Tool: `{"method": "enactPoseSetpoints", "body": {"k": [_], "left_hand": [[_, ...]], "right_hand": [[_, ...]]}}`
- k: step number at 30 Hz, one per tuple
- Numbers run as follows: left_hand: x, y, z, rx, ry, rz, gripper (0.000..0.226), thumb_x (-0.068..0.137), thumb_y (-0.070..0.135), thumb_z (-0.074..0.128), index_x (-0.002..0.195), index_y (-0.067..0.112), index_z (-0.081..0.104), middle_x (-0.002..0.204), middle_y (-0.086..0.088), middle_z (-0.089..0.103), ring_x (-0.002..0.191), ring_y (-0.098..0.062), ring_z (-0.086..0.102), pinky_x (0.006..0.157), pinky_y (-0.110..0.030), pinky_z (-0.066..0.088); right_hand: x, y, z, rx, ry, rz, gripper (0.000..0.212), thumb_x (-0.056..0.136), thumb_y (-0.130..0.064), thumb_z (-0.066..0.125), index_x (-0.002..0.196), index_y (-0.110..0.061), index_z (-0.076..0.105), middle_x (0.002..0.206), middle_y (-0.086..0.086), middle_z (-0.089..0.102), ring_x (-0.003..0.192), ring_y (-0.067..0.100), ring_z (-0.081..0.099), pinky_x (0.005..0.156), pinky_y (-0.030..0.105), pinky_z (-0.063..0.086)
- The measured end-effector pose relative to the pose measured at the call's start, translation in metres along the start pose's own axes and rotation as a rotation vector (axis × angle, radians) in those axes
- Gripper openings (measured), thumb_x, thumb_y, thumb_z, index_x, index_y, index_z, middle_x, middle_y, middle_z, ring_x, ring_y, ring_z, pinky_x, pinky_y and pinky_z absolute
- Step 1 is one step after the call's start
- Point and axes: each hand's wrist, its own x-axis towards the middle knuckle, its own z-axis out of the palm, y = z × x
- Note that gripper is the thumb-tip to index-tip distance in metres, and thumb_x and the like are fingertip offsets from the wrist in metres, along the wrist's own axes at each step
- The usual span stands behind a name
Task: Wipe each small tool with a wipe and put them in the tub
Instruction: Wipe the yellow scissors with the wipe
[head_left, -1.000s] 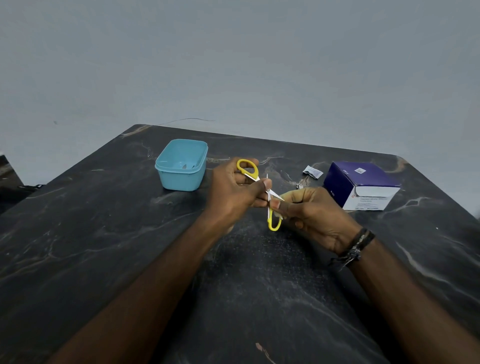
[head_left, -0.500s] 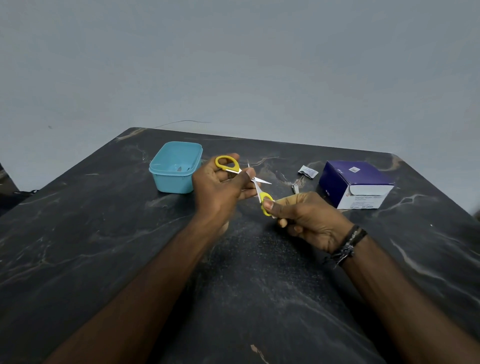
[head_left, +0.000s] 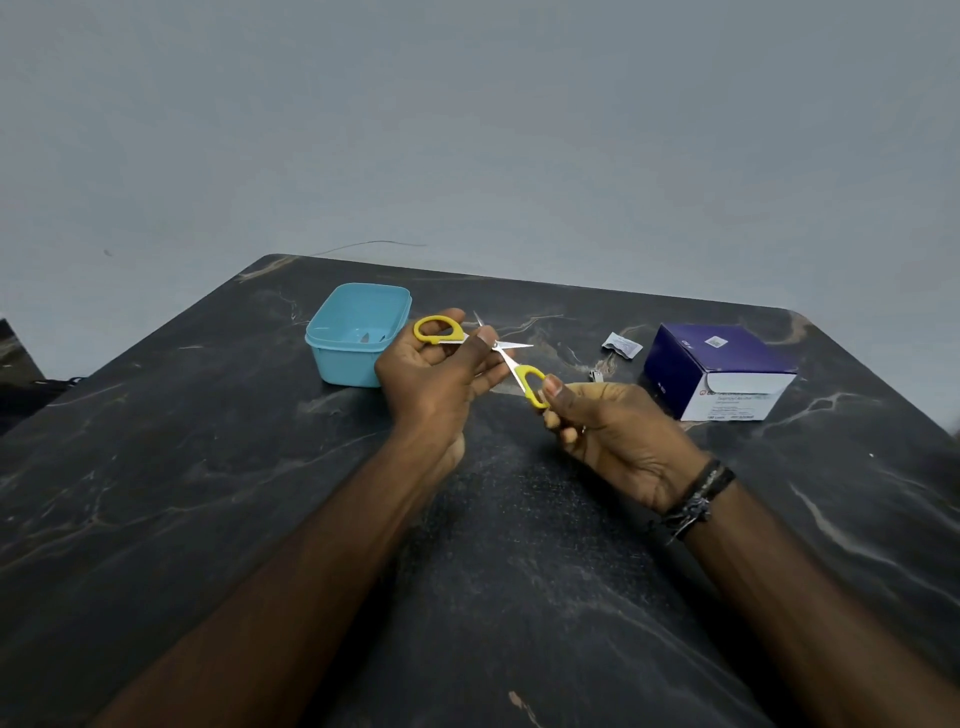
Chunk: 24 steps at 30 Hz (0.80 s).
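Dark marbled counter under grey wall. Centre-left: blue tub, something small already inside. Just right of it, left hand, fingers curled, thumb pinching yellow-handled scissors near pivot, one loop at fingertips. Blades splayed open, tips bare; wipe not visible. Risk: nicked finger or dropped scissors if grip slips. Right hand, centre-right, thumb and fingers pinching lower loop. Further right: foil packet, purple box.
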Motion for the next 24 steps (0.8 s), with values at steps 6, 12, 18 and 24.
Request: {"method": "enactPoseSetpoints", "body": {"k": [6,12,18,24], "left_hand": [[0.001,0.000,0.000,-0.103,0.032,-0.050,0.025,0.078,-0.008,0.072,0.097,0.003,0.061,0.081,-0.016,0.070,0.071,-0.029,0.072,0.065,-0.038,0.060],[-0.001,-0.002,0.000,0.057,-0.021,-0.128,0.025,0.076,0.003,0.078,0.097,0.000,0.064,0.087,-0.018,0.074,0.079,-0.029,0.074,0.075,-0.040,0.061],[-0.008,-0.016,0.004,0.343,-0.133,-0.032,0.027,0.090,0.038,0.064,0.093,0.012,0.069,0.085,-0.009,0.075,0.080,-0.022,0.074,0.077,-0.039,0.061],[-0.015,-0.026,0.007,0.445,-0.255,-0.055,0.039,0.097,0.046,0.046,0.091,0.023,0.077,0.090,-0.005,0.076,0.093,-0.022,0.072,0.089,-0.052,0.055]], "right_hand": [[0.000,-0.002,0.001,0.092,-0.003,-0.018,0.019,0.093,-0.003,0.055,0.101,0.014,0.062,0.076,0.013,0.066,0.056,0.008,0.060,0.054,0.013,0.052],[0.003,-0.005,-0.004,0.155,0.117,-0.147,0.016,0.093,-0.003,0.055,0.098,0.010,0.064,0.074,0.011,0.061,0.057,0.008,0.056,0.053,0.014,0.051],[0.001,-0.002,0.003,0.187,0.161,-0.221,0.014,0.093,-0.003,0.056,0.088,0.005,0.065,0.066,0.007,0.063,0.055,0.007,0.056,0.053,0.013,0.052],[-0.001,0.005,0.009,0.114,0.088,-0.162,0.013,0.092,-0.007,0.059,0.094,0.002,0.068,0.072,0.008,0.066,0.060,0.008,0.060,0.053,0.015,0.053]]}}
